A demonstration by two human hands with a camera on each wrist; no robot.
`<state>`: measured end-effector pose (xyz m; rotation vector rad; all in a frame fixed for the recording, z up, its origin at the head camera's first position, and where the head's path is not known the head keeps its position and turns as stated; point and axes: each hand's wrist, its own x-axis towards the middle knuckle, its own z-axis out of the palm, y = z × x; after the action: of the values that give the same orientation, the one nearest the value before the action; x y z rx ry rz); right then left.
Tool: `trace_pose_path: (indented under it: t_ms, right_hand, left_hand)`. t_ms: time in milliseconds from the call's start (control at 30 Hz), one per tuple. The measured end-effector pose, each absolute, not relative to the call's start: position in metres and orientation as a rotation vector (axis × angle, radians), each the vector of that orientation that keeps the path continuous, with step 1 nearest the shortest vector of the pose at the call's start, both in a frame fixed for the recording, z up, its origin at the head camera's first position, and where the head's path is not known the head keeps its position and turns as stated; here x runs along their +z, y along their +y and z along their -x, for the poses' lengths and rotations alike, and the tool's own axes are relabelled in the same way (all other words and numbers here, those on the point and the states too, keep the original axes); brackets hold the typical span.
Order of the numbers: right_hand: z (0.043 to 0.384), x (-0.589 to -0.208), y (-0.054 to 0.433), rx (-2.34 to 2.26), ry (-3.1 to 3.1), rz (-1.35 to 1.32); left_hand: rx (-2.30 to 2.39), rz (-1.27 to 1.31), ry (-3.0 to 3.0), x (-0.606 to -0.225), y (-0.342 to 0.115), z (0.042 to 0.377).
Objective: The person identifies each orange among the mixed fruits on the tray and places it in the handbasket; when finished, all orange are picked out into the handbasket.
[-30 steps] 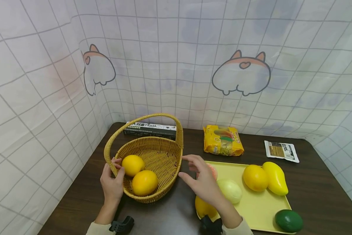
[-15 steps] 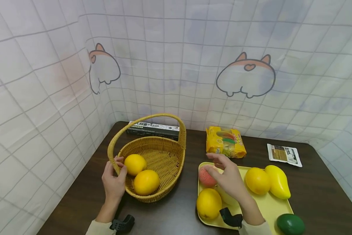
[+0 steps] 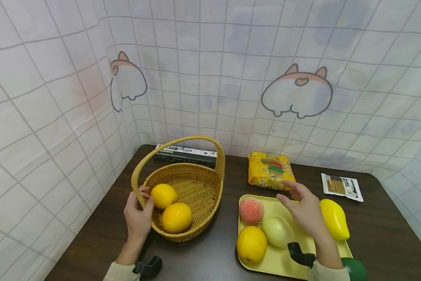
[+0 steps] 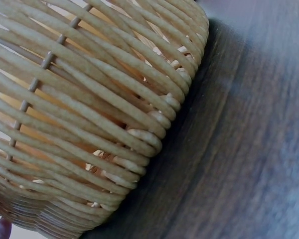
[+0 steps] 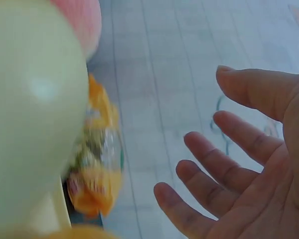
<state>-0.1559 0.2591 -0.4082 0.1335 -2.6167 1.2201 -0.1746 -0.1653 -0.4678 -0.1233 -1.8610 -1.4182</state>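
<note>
My left hand (image 3: 138, 214) grips the wicker basket (image 3: 202, 193) where its arched handle meets the near left rim. Two yellow-orange fruits, one (image 3: 164, 196) behind the other (image 3: 177, 217), lie in the basket. In the left wrist view the woven wall (image 4: 99, 94) fills much of the picture. My right hand (image 3: 307, 212) is above the yellow tray (image 3: 270, 267), fingers spread and nothing in them. Beneath or behind it, the orange fruit is hidden. A yellow mango (image 3: 335, 219) lies just right of this hand. The right wrist view shows the palm (image 5: 274, 199) with loosely bent fingers.
The tray also holds a pink peach (image 3: 251, 211), a pale green fruit (image 3: 277, 232), a round yellow fruit (image 3: 251, 244) and a dark green fruit (image 3: 354, 269). Behind stand a pasta box (image 3: 187, 155), a yellow snack packet (image 3: 271, 171) and a white pouch (image 3: 342, 187).
My right hand has moved right, from beside the basket across the tray to over its right side. The left hand stays on the basket; the head view has shifted slightly.
</note>
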Motion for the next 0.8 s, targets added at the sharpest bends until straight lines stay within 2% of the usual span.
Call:
trace_pose_path:
  t_ms: [600,800]
  right_hand:
    - [0.147,-0.417,0.326,1.060,-2.771,0.126]
    - [0.145,-0.418,0.338,1.082,-2.824,0.246]
  left_hand:
    - [-1.401,0.114,-1.868,-0.469,-0.164,0.175]
    - [-1.399,0.103,-1.865,-0.490,-0.173,0.187]
